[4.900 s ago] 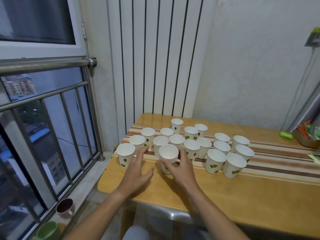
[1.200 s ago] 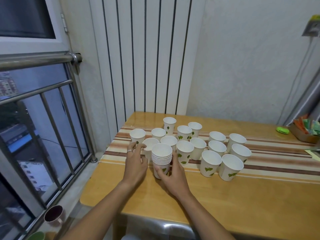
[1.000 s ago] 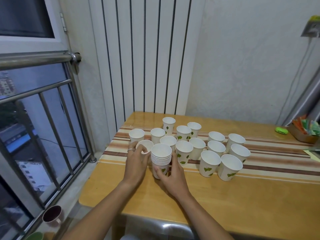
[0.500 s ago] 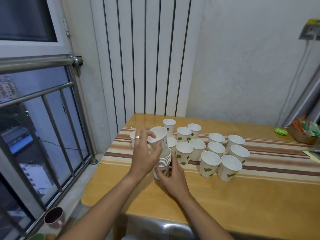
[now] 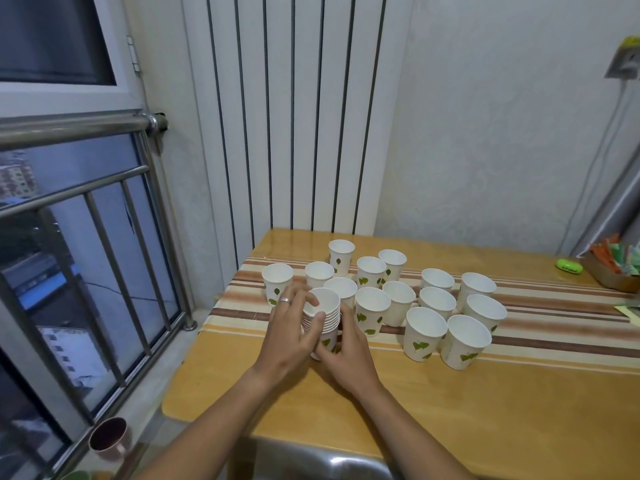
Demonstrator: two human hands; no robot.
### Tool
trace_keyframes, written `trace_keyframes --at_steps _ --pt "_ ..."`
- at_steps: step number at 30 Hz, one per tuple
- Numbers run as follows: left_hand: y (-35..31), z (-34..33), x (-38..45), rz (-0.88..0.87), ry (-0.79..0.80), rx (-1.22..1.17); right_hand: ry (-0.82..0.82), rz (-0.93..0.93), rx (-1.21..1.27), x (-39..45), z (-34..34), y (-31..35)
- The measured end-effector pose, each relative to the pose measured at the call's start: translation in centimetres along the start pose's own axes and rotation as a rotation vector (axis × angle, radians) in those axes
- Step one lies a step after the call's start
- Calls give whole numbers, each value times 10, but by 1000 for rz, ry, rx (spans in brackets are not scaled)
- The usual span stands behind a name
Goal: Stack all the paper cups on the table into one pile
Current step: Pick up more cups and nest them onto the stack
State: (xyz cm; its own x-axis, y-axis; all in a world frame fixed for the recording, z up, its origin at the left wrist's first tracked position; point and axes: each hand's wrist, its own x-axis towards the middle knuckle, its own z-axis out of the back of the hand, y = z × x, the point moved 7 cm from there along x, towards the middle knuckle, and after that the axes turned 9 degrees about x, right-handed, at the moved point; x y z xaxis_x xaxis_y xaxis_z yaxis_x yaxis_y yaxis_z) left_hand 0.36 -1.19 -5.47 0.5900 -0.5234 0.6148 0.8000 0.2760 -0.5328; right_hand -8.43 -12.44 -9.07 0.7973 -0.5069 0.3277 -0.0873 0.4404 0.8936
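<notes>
A pile of white paper cups (image 5: 327, 315) with green leaf prints stands on the wooden table (image 5: 450, 410), near its left front. My left hand (image 5: 292, 332) wraps the pile's upper rims from the left, fingers around the top cup. My right hand (image 5: 349, 358) grips the pile's lower part from the right and front. Several single cups (image 5: 426, 329) stand upright behind and to the right of the pile. One cup (image 5: 277, 284) stands alone at the far left.
A striped runner (image 5: 554, 327) crosses the table under the cups. A small green object (image 5: 569, 266) and a brown box of packets (image 5: 616, 268) sit at the back right. A window railing (image 5: 104, 237) is on the left; a dark mug (image 5: 107, 439) stands on the sill below.
My left hand picked up a single cup left of the pile, lifted it over the pile and pushed it down onto the top. My right hand kept holding the pile's base.
</notes>
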Motion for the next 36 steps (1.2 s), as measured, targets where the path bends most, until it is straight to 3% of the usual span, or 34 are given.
trace_keyframes --at_steps 6,9,14,21,29,36 --pt "20 11 11 161 -103 -77 -4 -14 -21 6 -4 -9" --pt "56 12 25 291 -177 82 3 -18 -10 13 -4 -11" --pt "100 -6 39 436 58 285 -6 -16 0 20 -7 -15" --pt "97 -3 39 412 -94 168 14 -20 -36 22 -9 -21" --pt "36 40 50 212 -399 13 3 -13 -42 16 -8 -16" --pt "-15 53 54 22 -358 -93 6 -5 -29 11 -7 -7"
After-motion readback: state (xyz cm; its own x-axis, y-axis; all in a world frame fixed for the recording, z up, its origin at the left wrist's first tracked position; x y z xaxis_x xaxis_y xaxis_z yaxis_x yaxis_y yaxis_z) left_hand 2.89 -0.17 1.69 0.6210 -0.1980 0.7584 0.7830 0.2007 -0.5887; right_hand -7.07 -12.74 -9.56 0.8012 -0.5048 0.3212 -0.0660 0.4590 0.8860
